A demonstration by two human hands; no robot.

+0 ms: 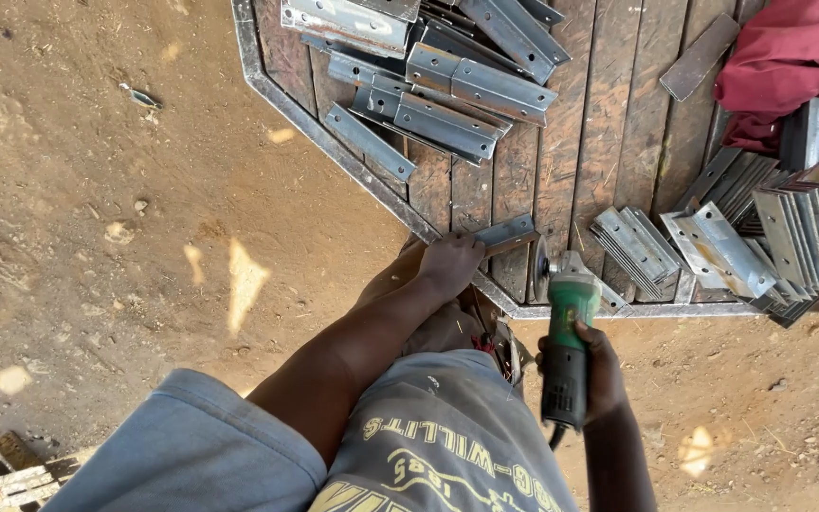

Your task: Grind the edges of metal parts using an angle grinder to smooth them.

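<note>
Here, left hand [449, 264] fingers clamp steel bracket [506, 233] at near edge of wooden worktable [609, 142]; bracket long axis runs rightward toward grinder disc. Right hand [601, 374] fist-wrapped round green angle grinder [566, 327], disc just beside bracket's free end.

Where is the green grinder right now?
In the head view, the green angle grinder is in the right hand, lower right of centre, at the wooden table's metal edge.

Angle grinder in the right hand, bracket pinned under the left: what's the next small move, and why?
Probably ease the grinder leftward until its disc meets the bracket. The right hand holds it just beside the bracket's free end, apparently apart, while the left hand pins the piece on the wooden table.
</note>
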